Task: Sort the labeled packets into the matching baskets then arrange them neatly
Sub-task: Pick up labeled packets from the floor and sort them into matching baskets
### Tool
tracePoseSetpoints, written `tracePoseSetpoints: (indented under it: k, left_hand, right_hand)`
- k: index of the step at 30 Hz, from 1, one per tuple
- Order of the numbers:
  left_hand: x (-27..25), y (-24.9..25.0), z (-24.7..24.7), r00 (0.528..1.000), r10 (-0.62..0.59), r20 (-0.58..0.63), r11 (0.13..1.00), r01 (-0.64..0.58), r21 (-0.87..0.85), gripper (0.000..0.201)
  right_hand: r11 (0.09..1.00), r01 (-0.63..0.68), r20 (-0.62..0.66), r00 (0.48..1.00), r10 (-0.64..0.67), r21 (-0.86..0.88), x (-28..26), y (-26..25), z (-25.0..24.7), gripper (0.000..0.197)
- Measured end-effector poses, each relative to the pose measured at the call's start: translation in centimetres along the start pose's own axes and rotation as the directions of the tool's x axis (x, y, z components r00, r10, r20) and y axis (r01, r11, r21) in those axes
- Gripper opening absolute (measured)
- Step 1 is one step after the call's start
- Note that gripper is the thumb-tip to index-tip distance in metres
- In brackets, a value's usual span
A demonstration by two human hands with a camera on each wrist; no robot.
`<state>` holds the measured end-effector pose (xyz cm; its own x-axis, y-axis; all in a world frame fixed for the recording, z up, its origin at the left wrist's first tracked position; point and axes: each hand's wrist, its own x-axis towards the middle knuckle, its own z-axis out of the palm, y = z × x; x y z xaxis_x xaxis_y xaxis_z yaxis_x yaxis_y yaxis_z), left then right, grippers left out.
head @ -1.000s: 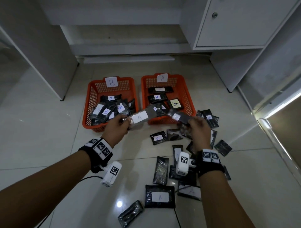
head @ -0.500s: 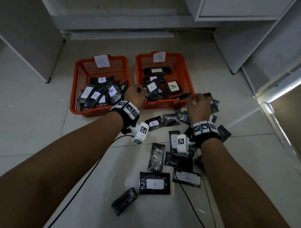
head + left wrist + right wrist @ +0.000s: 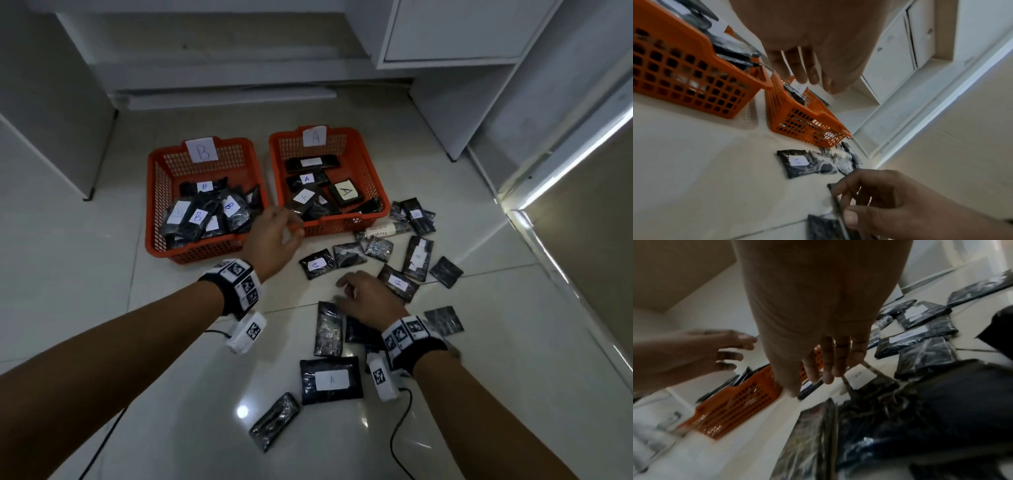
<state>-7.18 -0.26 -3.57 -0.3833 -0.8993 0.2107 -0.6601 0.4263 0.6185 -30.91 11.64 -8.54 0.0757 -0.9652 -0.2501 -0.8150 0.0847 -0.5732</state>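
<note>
glossy floor tiles [image 3: 102,308] hold thin, light, slippery-looking black packets; right hand [image 3: 368,298] pinches one packet [image 3: 836,206] by its edge, the best hold, while left hand [image 3: 274,240] hovers, fingers loosely spread.

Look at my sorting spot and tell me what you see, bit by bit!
Surface: shiny pale floor tiles.
Job's things: basket B and basket A both hold packets; many loose packets lie on the floor in front of basket A.
Clutter: nothing seen.
Hands: left hand open, holding nothing, near basket A's front rim; right hand seems to pinch a dark packet by its edge.
Cables: a black cable trails on the floor by each arm.
Surroundings: white cabinets behind the baskets.
</note>
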Motion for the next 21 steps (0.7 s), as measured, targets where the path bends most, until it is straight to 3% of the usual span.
tracePoseSetpoints:
  k: [3, 6, 10, 13, 15, 16, 18, 19, 21]
  left_hand:
    - [-2.8, -0.6, -1.7, 0.974, 0.134, 0.181, 0.991, -0.134, -0.011, 0.008]
    - [-4.8, -2.0, -2.8, 0.956, 0.110, 0.270, 0.993, -0.115, 0.005, 0.006]
    - [-6.4, -3.7, -3.7, 0.956, 0.044, 0.291, 0.998, -0.055, 0.032, 0.005]
    - [-7.4, -3.8, -4.3, 0.948, 0.021, 0.317, 1.000, -0.024, 0.005, 0.007]
    - [-8.0, -3.8, -4.6, 0.935, 0.002, 0.355, 1.000, 0.001, -0.008, 0.011]
    - [-8.3, -3.9, -4.7, 0.926, -0.013, 0.377, 1.000, 0.016, -0.005, 0.016]
    - [-8.7, -4.0, -4.8, 0.912, -0.041, 0.408, 0.999, 0.049, -0.009, 0.028]
    - [-8.9, -3.9, -4.9, 0.910, -0.052, 0.410, 0.997, 0.067, -0.024, 0.035]
    - [-8.9, -3.6, -4.9, 0.908, -0.084, 0.409, 0.989, 0.126, -0.076, 0.046]
  right_hand:
    - [0.979, -0.110, 0.115, 0.985, 0.131, -0.170, -1.0, -1.6, 1.9, 0.076]
    - [0.939, -0.191, 0.093, 0.970, 0.225, -0.285, -1.7, -3.2, 3.8, 0.103]
    - [0.913, -0.232, 0.067, 0.961, 0.269, -0.336, -2.0, -4.7, 5.7, 0.093]
    - [0.949, -0.307, 0.068, 0.948, 0.312, -0.068, -1.5, -5.6, 4.9, 0.080]
    - [0.924, -0.304, 0.043, 0.952, 0.302, 0.233, -0.9, -6.0, 3.9, 0.053]
    - [0.882, -0.292, 0.052, 0.954, 0.295, 0.370, -0.7, -6.1, 3.5, 0.044]
    - [0.742, -0.289, 0.091, 0.951, 0.296, 0.604, -0.1, -6.0, 2.8, 0.047]
    - [0.674, -0.276, 0.110, 0.954, 0.279, 0.685, 0.0, -5.9, 2.6, 0.049]
    - [0.622, -0.208, 0.101, 0.974, 0.203, 0.755, -0.6, -7.4, 1.5, 0.037]
